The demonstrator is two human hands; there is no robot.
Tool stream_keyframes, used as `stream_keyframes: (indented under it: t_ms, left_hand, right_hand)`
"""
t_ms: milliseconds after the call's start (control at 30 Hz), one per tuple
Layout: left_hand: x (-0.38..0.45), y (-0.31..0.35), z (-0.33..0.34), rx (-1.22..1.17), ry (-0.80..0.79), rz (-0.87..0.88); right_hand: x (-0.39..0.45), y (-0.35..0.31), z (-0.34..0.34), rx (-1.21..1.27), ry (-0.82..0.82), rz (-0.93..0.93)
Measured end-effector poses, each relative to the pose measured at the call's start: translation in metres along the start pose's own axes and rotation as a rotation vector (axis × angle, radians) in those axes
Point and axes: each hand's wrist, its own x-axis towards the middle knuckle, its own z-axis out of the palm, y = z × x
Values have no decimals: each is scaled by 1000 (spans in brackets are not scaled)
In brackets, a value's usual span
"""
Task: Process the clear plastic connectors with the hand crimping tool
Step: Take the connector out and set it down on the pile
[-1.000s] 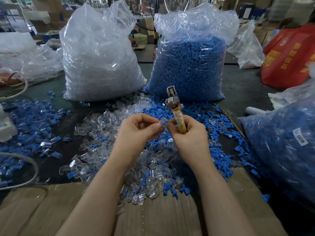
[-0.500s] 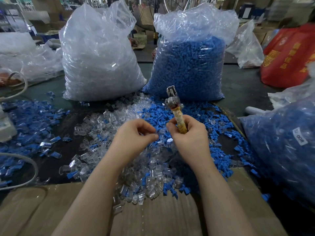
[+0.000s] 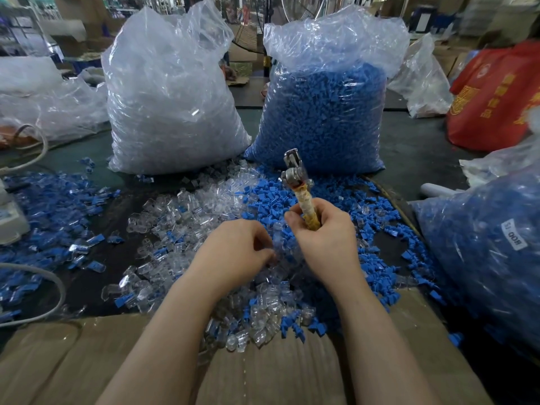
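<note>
- My right hand (image 3: 323,238) grips the yellowish wrapped handle of the metal-headed hand crimping tool (image 3: 298,188), held upright with its head pointing to the far side.
- My left hand (image 3: 233,252) reaches into the loose pile of clear plastic connectors (image 3: 187,229) on the dark table (image 3: 409,147), fingers curled; whether they already pinch a piece I cannot tell.
- The pile lies near me, mixed with small blue plastic caps (image 3: 292,206).
- To do the step well, I judge: lift a single clear connector free of blue caps, seat it squarely in the tool head, then squeeze.
- Hard to make out: my left fingertips, the tool's jaw opening, and each connector's orientation.
</note>
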Motion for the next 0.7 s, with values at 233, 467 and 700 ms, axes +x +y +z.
stream_keyframes:
  t_ms: [233,467,700]
  left_hand:
    - [2,3,-1,-614,213,-81]
    - [0,7,-2,-915,194,-93]
    - [1,7,-3,-1020,198,-64]
  right_hand:
    - [1,-1,1,59,12,6]
    - [0,-2,1,121,36,-14]
    - [0,-5,1,211,63,-6]
